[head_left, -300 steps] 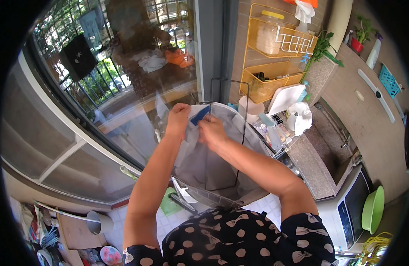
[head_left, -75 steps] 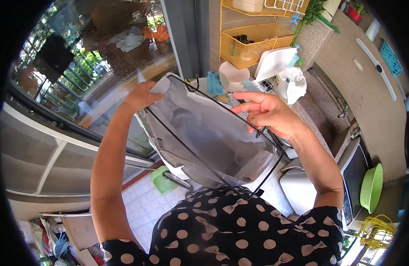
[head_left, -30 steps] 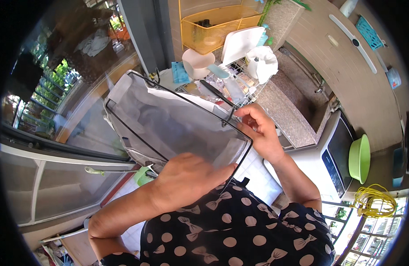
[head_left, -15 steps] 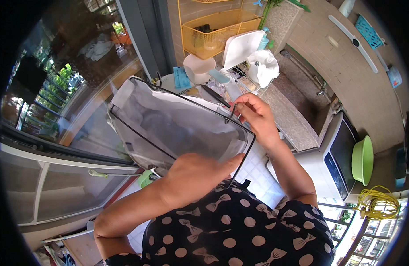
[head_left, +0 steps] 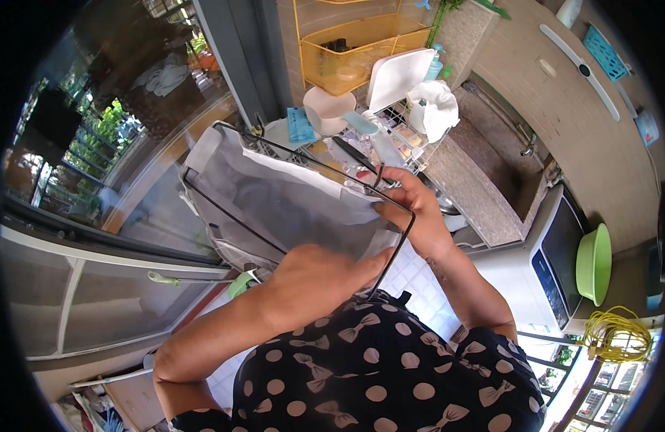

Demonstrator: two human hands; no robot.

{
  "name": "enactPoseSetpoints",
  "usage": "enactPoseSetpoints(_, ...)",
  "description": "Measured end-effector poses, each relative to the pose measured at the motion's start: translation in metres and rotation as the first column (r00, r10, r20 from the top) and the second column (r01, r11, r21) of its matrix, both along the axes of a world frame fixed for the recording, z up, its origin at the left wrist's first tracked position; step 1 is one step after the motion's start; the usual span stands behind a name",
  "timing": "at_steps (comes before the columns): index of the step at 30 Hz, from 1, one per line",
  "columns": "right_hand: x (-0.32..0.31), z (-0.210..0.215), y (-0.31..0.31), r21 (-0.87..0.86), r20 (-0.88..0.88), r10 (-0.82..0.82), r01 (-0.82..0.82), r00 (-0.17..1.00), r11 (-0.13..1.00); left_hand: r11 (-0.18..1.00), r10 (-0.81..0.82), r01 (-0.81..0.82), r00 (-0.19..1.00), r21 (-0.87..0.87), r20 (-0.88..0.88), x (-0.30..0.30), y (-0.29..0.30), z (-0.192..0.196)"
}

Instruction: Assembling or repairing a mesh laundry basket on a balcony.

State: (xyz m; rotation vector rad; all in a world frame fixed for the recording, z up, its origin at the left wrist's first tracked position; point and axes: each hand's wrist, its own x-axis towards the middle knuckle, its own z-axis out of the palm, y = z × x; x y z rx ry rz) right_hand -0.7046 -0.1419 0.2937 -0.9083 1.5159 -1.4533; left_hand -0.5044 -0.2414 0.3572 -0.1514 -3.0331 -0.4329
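Note:
A grey-white plastic bag (head_left: 296, 198) lines a black wire frame (head_left: 404, 234) held in front of my chest, its mouth spread open toward me. My left hand (head_left: 314, 284) is closed over the near side of the frame and bag, thumb stretched toward the right end; its fingertips are hidden. At the far right corner, my right hand (head_left: 422, 216) has its fingers around the rim beside a small upright wire hook (head_left: 379, 175), thumb against the bag edge. Along the far rim, part of the bag is folded over the wire. A second hook (head_left: 258, 128) stands at the far left.
Beyond the frame are a dish rack with a white bag (head_left: 437, 111), a pale bucket (head_left: 328, 109) and a blue cloth (head_left: 300, 125). A stone sink (head_left: 502, 155) lies to the right, above a white appliance (head_left: 523, 252) with a green basin (head_left: 594, 263). Glass doors (head_left: 152, 137) stand left.
My right hand has shifted from beside the hook down onto the rim and bag edge just below it. The left hand keeps its place on the near side.

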Motion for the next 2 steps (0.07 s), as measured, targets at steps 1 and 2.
enactPoseSetpoints(1,0.0010,0.0034,-0.0005,0.079,0.005,-0.028,0.028,1.000,0.996,1.000,-0.026,0.025,0.993,0.008,0.116,0.0007,-0.0012,-0.0054)
enactPoseSetpoints(2,-0.0016,0.0030,0.0004,0.053,0.038,0.027,-0.029,0.999,0.998,0.999,-0.048,0.046,0.993,0.018,0.111,0.0011,-0.0008,-0.0106)
